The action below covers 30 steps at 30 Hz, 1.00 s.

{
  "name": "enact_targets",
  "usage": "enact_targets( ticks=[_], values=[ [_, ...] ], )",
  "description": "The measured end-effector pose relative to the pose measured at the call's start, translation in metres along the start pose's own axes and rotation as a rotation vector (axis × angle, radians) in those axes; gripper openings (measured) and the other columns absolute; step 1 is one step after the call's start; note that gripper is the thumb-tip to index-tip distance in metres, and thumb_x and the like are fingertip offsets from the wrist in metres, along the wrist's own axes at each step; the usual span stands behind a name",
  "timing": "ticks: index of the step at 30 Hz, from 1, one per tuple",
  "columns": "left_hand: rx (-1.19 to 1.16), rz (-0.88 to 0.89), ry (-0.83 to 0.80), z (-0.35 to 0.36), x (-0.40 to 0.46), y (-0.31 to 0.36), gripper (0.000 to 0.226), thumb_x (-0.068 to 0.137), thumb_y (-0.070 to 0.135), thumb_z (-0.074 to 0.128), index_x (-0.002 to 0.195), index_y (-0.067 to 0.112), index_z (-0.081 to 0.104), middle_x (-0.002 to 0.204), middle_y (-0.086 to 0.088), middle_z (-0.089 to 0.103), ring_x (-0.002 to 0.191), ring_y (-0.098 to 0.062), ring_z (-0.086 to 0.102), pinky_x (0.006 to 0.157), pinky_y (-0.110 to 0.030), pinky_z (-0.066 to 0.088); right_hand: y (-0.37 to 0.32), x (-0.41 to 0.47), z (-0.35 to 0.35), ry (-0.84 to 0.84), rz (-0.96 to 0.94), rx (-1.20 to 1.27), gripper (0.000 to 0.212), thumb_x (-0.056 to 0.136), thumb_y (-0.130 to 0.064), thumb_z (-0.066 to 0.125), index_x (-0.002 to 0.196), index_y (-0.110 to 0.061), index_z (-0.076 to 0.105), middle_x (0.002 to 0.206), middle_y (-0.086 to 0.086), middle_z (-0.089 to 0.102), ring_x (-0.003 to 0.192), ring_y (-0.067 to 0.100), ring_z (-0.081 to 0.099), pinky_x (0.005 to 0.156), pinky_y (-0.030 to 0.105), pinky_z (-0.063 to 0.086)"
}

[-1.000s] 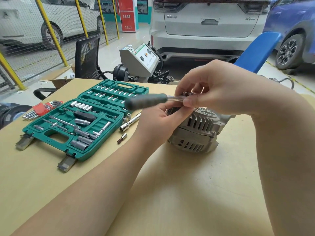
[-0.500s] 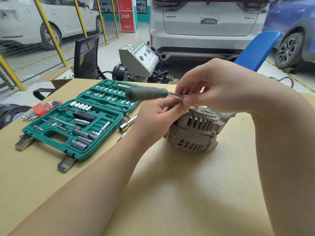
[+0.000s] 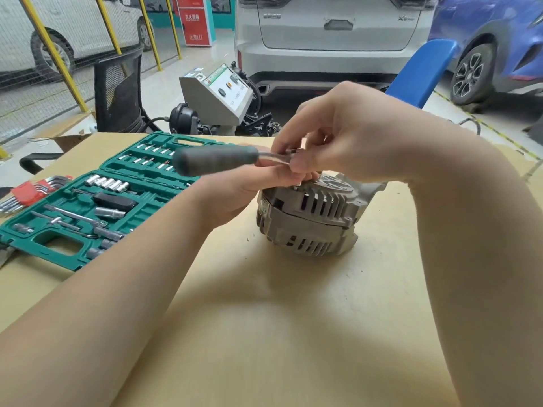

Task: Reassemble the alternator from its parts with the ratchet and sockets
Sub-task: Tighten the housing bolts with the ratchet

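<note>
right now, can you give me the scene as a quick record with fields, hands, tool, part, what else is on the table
left hand: under the ratchet's metal shank, fingers touching it beside the alternator
right hand: fingers pinch the ratchet head over the alternator's top
ratchet: grey handle points left, blurred
alternator: grey ribbed housing standing on the table
socket set: green case open, left of the alternator
hex keys: red holder, at the table's far left edge
fastener under the ratchet: hidden by fingers
</note>
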<state>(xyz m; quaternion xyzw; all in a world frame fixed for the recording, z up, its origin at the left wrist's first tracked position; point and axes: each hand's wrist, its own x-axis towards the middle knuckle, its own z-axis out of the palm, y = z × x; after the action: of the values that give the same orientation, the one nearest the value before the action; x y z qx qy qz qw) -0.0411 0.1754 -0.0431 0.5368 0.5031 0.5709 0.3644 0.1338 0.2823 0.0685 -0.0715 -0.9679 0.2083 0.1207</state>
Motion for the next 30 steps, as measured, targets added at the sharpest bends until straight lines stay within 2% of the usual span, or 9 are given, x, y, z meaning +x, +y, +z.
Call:
enact_targets(
  ticks=[2,5,8,14,16,18,24,28,30],
  values=[
    [0.017,0.016,-0.002,-0.001,0.001,-0.002,0.018,0.090,0.028,0.075,0.103,0.022,0.086,0.108,0.001,0.080,0.114,-0.017,0.071,0.108,-0.041,0.055,0.001,-0.005,-0.004,-0.011,-0.008,0.010,0.021,0.088,-0.024,0.078,0.093,-0.044,0.079,0.082,-0.021,0.073,0.066,0.000,0.066,0.060,0.020,0.046],
    [-0.031,0.022,0.072,0.004,0.002,-0.001,0.024,0.078,0.025,0.087,0.101,0.017,0.088,0.102,-0.006,0.082,0.104,-0.020,0.074,0.097,-0.031,0.057,0.001,-0.004,-0.001,0.041,0.041,-0.025,0.009,0.085,-0.040,0.080,0.093,-0.041,0.079,0.076,-0.020,0.073,0.066,0.000,0.066,0.060,0.026,0.051],
    [-0.022,0.054,0.095,0.005,0.001,0.000,0.021,0.073,0.024,0.090,0.094,0.019,0.089,0.097,-0.007,0.081,0.097,-0.019,0.075,0.090,-0.027,0.058,0.000,0.003,0.007,0.114,0.097,-0.110,0.014,0.086,-0.049,0.075,0.090,-0.037,0.081,0.073,-0.013,0.073,0.071,0.006,0.065,0.061,0.029,0.051],
    [-0.019,0.093,0.079,0.004,0.000,-0.002,0.014,0.083,0.013,0.083,0.094,0.020,0.088,0.095,0.001,0.082,0.096,-0.014,0.074,0.090,-0.025,0.057,0.000,-0.004,-0.001,0.003,0.029,-0.035,0.015,0.089,-0.032,0.079,0.098,-0.044,0.078,0.080,-0.021,0.073,0.074,-0.001,0.067,0.069,0.027,0.053],
    [-0.001,0.089,0.088,0.001,0.000,-0.005,0.015,0.087,0.013,0.081,0.101,0.012,0.085,0.098,-0.009,0.080,0.101,-0.020,0.073,0.094,-0.031,0.057,0.000,-0.010,-0.005,-0.023,0.009,-0.003,0.022,0.087,-0.026,0.081,0.097,-0.046,0.078,0.083,-0.025,0.073,0.078,-0.003,0.069,0.072,0.028,0.055],
    [-0.001,0.093,0.092,0.001,0.000,-0.006,0.021,0.087,0.017,0.082,0.105,0.006,0.083,0.100,-0.019,0.078,0.103,-0.024,0.072,0.096,-0.034,0.055,0.001,-0.011,-0.006,-0.020,0.008,-0.015,0.019,0.087,-0.028,0.081,0.098,-0.044,0.078,0.085,-0.028,0.073,0.080,-0.003,0.070,0.074,0.028,0.057],
    [-0.008,0.140,0.108,0.010,0.001,-0.001,0.016,0.081,0.012,0.087,0.092,0.023,0.089,0.094,0.000,0.084,0.093,-0.013,0.077,0.088,-0.025,0.059,-0.001,0.001,0.006,0.091,0.072,-0.114,0.013,0.089,-0.046,0.075,0.100,-0.039,0.079,0.078,-0.015,0.072,0.078,0.006,0.066,0.075,0.034,0.057],
    [-0.021,0.092,0.114,0.006,0.000,-0.003,0.016,0.083,0.010,0.084,0.098,0.016,0.088,0.098,-0.005,0.083,0.098,-0.020,0.075,0.093,-0.030,0.059,0.002,-0.001,0.002,0.032,0.020,-0.071,0.014,0.090,-0.034,0.077,0.102,-0.042,0.078,0.082,-0.020,0.073,0.076,0.001,0.066,0.068,0.027,0.051],
    [0.047,0.059,0.114,0.003,0.000,-0.006,0.019,0.090,0.015,0.077,0.106,0.011,0.085,0.108,-0.014,0.081,0.108,-0.030,0.075,0.102,-0.042,0.059,0.005,-0.007,-0.004,-0.010,-0.005,-0.016,0.019,0.088,-0.027,0.080,0.098,-0.043,0.079,0.085,-0.028,0.072,0.077,-0.005,0.067,0.064,0.021,0.050]
  ],
)
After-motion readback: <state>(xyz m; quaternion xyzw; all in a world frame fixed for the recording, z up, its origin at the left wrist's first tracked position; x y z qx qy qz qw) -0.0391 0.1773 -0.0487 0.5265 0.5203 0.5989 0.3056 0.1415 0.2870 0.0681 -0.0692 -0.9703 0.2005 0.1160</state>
